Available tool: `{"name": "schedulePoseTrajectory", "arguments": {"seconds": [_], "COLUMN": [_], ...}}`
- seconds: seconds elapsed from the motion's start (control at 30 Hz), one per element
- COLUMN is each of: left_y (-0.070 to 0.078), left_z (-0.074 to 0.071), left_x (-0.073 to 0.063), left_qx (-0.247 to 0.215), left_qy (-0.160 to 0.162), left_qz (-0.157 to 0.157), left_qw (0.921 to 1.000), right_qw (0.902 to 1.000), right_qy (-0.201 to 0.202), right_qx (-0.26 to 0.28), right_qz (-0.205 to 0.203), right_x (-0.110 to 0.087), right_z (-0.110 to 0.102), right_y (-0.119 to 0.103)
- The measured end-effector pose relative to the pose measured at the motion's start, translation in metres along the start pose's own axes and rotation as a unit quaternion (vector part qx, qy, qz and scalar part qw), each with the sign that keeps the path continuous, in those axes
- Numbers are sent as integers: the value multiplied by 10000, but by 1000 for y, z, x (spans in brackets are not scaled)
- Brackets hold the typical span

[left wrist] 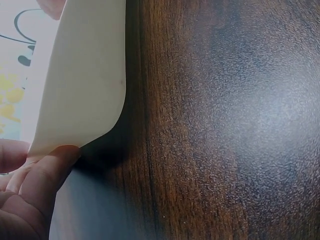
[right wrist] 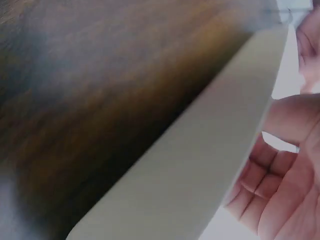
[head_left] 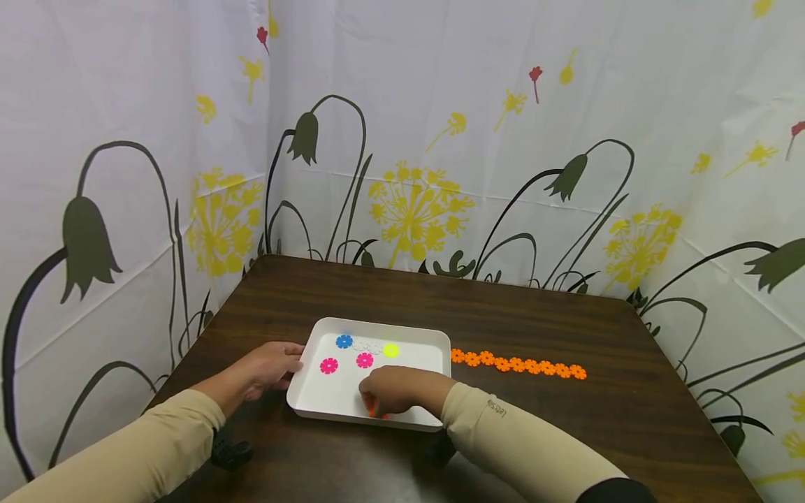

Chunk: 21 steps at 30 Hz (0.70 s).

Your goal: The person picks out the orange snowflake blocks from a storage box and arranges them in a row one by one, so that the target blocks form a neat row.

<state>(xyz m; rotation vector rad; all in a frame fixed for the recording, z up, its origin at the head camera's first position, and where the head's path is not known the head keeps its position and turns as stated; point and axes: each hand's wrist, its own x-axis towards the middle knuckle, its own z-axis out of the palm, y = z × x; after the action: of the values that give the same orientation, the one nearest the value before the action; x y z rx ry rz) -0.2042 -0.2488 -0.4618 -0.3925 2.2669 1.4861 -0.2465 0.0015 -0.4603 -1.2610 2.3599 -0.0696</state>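
My left hand [head_left: 272, 369] grips the left side of a white tray [head_left: 314, 405], with a finger and thumb at the wall near a corner in the left wrist view. Inside the tray, over its front part, my right hand [head_left: 397, 389] points down with curled fingers and pinches an orange notched disc [head_left: 371, 408], mostly hidden by the fingers. A reddish-pink bit [head_left: 385, 417] shows beneath the fingertips. Farther back in the tray lie a blue disc [head_left: 344, 341], a yellow disc [head_left: 390, 351], pale white discs [head_left: 366, 347] and two pink discs [head_left: 329, 365].
A row of several joined orange discs [head_left: 532, 367] runs rightward from the tray's right side on the dark wooden table [head_left: 534, 325]. Curtains [head_left: 402, 84] with printed flowers hang behind and beside the table. Below the left forearm is a black object [head_left: 231, 454].
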Motion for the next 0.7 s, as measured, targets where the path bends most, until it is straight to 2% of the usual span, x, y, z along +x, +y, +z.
{"name": "schedulePoseTrajectory", "arguments": {"seconds": [0.07, 0.1, 0.13, 0.17, 0.2, 0.27, 0.3, 0.37, 0.43, 0.53, 0.63, 0.7], "left_y": [-1, -1, -1, -1, -1, -1, -1, 0, 0, 2, 2, 2], "left_z": [1, 1, 1, 1, 2, 2, 2, 3, 3, 4, 3, 2], "left_x": [1, 1, 2, 2, 3, 3, 3, 2, 2, 1, 1, 1], "left_qx": [2, 3, -2, -10, -28, -43, -29, -45, -47, -13, 48, 60], "left_qy": [12, 4, -7, -16, 1, -10, -45, -54, -53, -26, -17, -15], "left_qz": [-31, -29, -20, -10, -17, 5, 22, 12, 4, -18, -29, -38], "left_qw": [10000, 10000, 10000, 10000, 10000, 10000, 10000, 10000, 10000, 10000, 10000, 10000], "right_qw": [9967, 9906, 9800, 9647, 9451, 8989, 8801, 8534, 8383, 8249, 8192, 8203], "right_qy": [-4, 40, 93, 167, 240, 430, 540, 788, 1064, 1451, 1728, 1868], "right_qx": [817, 1369, 1983, 2625, 3253, 4353, 4709, 5143, 5332, 5414, 5338, 5184], "right_qz": [9, 38, 99, 155, 218, 244, 275, 322, 413, 734, 1187, 1533], "right_x": [-5, -8, -12, -16, -22, -33, -40, -58, -79, -115, -152, -175], "right_z": [-4, -7, -11, -15, -20, -26, -29, -33, -34, -35, -31, -24], "right_y": [13, 20, 28, 37, 46, 67, 79, 105, 131, 170, 206, 229]}}
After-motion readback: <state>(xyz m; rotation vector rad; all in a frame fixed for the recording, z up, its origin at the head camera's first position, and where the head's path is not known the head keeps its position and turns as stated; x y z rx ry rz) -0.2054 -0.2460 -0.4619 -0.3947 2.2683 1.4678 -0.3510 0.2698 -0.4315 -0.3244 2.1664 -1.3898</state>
